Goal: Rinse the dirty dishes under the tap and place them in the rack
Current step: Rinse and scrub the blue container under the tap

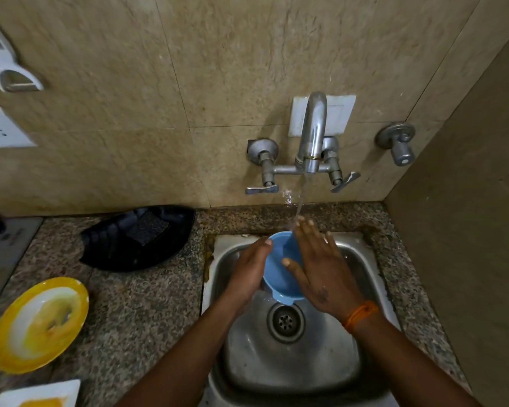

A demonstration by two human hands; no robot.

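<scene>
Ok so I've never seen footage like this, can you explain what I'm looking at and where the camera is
The camera sits on a person's head, looking down at their own two bare hands over a steel sink. The left hand holds a small blue bowl under the running tap, while the right hand lies flat across it, rubbing or rinsing. On the stone counter to the left lie a dirty yellow plate, a black tray and the corner of a white plate.
</scene>
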